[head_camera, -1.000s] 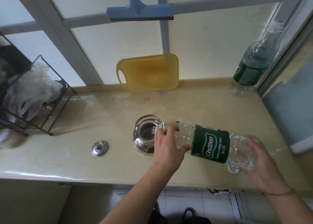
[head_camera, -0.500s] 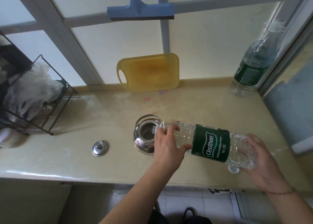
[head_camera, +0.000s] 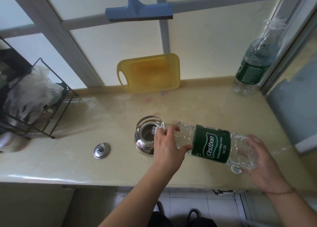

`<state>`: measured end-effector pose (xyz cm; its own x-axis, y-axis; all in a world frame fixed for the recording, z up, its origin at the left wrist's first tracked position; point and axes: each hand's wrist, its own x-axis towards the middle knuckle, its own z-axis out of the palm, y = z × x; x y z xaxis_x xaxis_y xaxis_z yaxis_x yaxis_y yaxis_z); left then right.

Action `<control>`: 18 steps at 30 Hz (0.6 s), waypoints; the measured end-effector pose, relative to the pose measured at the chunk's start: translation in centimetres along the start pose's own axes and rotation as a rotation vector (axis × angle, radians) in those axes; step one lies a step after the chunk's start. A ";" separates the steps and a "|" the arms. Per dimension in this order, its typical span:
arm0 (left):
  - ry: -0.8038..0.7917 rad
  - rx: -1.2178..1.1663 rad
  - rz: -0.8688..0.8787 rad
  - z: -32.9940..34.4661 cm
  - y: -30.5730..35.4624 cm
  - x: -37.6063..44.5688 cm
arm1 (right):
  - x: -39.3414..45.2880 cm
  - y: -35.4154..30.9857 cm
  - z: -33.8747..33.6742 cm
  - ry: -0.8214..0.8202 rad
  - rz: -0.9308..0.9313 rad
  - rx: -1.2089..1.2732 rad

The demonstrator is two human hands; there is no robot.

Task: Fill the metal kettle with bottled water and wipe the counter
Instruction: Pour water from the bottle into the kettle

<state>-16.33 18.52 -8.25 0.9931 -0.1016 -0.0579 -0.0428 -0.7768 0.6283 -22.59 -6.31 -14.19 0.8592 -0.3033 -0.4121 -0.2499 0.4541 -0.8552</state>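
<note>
A large clear water bottle (head_camera: 211, 143) with a green label lies nearly level above the counter, its open mouth over the metal kettle (head_camera: 145, 137). My left hand (head_camera: 167, 144) grips the bottle's neck end, partly hiding the kettle's right side. My right hand (head_camera: 253, 155) holds the bottle's base. The kettle stands open on the beige counter (head_camera: 68, 161). Its round metal lid (head_camera: 101, 150) lies on the counter to the left. A white bottle cap (head_camera: 236, 170) rests on the counter under the bottle's base.
A yellow cutting board (head_camera: 149, 73) leans against the window at the back. A second green-labelled bottle (head_camera: 253, 63) stands at the back right corner. A black wire rack (head_camera: 34, 98) with plastic bags sits at the left. A blue squeegee (head_camera: 139, 12) hangs on the window frame.
The bottle's base end has shifted very slightly with my right hand; the mouth stays over the kettle. Otherwise nothing has visibly moved.
</note>
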 end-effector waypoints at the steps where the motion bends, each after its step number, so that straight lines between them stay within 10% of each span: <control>1: 0.003 0.005 0.002 -0.1 0.1 0.0 | 0.1 0.1 -0.1 0.001 0.023 0.026; 18: 0.412 -0.099 0.685 -3.8 7.3 -0.6 | -2.1 5.8 2.4 0.064 0.340 0.224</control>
<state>-16.86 15.29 -0.67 0.7109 -0.2831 0.6438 -0.6662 -0.5642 0.4876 -24.77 -0.97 -17.53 0.7132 -0.1532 -0.6840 -0.4048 0.7066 -0.5803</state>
